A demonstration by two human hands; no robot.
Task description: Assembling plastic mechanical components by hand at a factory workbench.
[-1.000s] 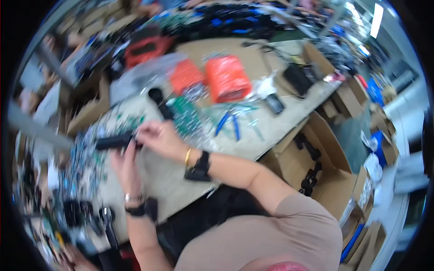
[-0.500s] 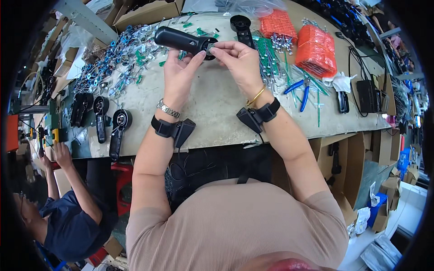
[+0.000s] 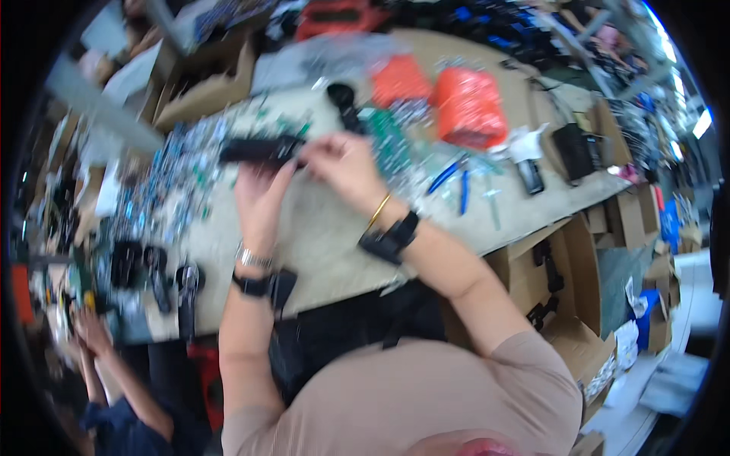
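Note:
Over the workbench, my left hand (image 3: 257,201) is wrapped around a black handheld housing (image 3: 255,150) with a long handle, held level. The handle points left and its round end is toward my right hand (image 3: 346,163). Fingertips of my right hand are pinched together at that round end; what they hold is blurred and partly hidden. Behind my right hand lies a similar black housing (image 3: 344,102). Small boards with wires (image 3: 163,178) are heaped to the left of my hands, and green boards (image 3: 386,138) lie just right of them.
Blue-handled cutters (image 3: 464,190) and red-wrapped bundles (image 3: 469,106) lie on the right. Several black housings (image 3: 188,292) line the left front of the bench (image 3: 334,266). A co-worker's hands (image 3: 93,334) are at far left. An open carton (image 3: 582,304) stands below the right edge.
The whole view has shifted and tilted with my head, blurring the picture. The housing is turned so its round opening no longer faces me. Both hands keep their places on it.

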